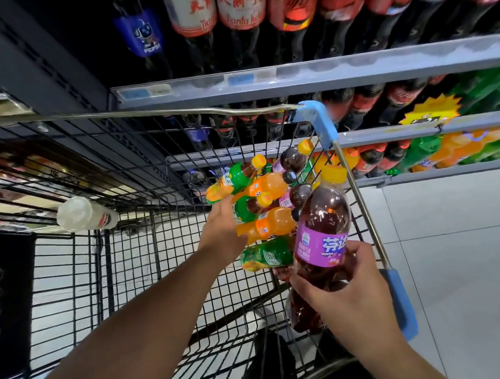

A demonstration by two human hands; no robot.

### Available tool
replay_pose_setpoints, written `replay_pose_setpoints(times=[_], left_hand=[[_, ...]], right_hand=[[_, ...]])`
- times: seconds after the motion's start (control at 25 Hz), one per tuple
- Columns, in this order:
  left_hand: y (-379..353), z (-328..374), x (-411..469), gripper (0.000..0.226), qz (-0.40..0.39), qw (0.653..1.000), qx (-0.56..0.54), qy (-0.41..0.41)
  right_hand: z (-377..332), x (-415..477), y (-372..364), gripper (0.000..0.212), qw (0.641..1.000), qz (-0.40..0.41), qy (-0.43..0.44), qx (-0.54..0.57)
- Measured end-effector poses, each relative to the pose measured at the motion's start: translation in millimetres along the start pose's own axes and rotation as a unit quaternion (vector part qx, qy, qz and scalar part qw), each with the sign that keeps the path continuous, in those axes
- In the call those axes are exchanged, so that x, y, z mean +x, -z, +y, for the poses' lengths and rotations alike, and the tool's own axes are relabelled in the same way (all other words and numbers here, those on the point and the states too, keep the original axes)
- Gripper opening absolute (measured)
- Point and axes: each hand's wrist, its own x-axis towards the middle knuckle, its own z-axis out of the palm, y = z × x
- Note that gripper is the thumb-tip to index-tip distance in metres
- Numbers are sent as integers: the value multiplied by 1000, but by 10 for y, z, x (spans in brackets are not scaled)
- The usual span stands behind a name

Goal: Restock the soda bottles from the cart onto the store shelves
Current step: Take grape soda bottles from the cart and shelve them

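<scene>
under the left hand fingers, spread open on loosely piled bottles; right hand wraps the grape bottle. a careless tug may topple the pile.

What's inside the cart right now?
The cart holds orange, green and purple soda bottles piled at its right side, and a clear bottle. Lower bottles are covered.
</scene>
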Motion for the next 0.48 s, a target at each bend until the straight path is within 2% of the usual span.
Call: replay_pose_setpoints(times=[0.16, 0.32, 0.48], left_hand=[[-100, -37, 345, 83, -35, 997, 75, 9], [-277, -106, 494, 67, -21, 999, 24, 37], [-200, -113, 361, 61, -4, 1000, 21, 3]], right_hand=[[26, -26, -55, 71, 1000, -11, 14, 14], [57, -41, -78, 76, 999, 8, 17, 45], [25, -73, -28, 75, 996, 10, 29, 89]])
